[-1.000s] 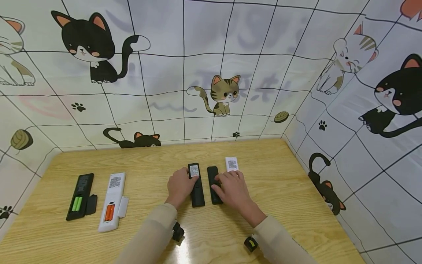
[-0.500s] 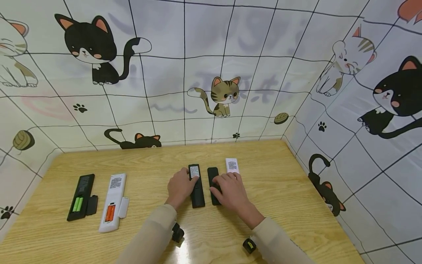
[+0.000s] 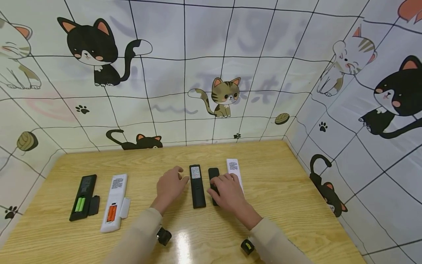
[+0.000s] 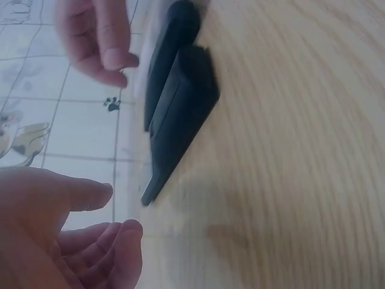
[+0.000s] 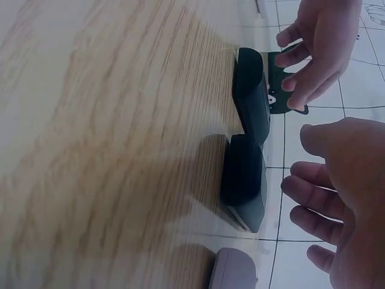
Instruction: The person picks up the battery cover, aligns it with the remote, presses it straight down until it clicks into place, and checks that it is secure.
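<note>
Two black remote controls lie face down, side by side. The left one (image 3: 198, 194) bears a white label; the right one (image 3: 213, 171) is partly covered by my right hand (image 3: 227, 192). In the right wrist view, that hand's loosely bent fingers (image 5: 319, 198) hover apart from the black remote (image 5: 243, 174). To the left of the labelled remote, my left hand (image 3: 169, 189) is raised off it with nothing in its fingers. A white remote (image 3: 233, 167) with a label lies right of the black pair, its lower part hidden behind my right hand.
Farther left, a black remote (image 3: 87, 183) has its battery bay uncovered, showing green batteries (image 3: 80, 204). A white remote (image 3: 117, 194) beside it shows orange batteries (image 3: 111, 213). Their loose covers (image 3: 93, 205) lie alongside. A patterned cloth wall (image 3: 184, 110) bounds the wooden table (image 3: 148, 165).
My left hand has let go of the labelled black remote and moved left, away from it. My right hand has shifted slightly left, uncovering more of the white remote.
</note>
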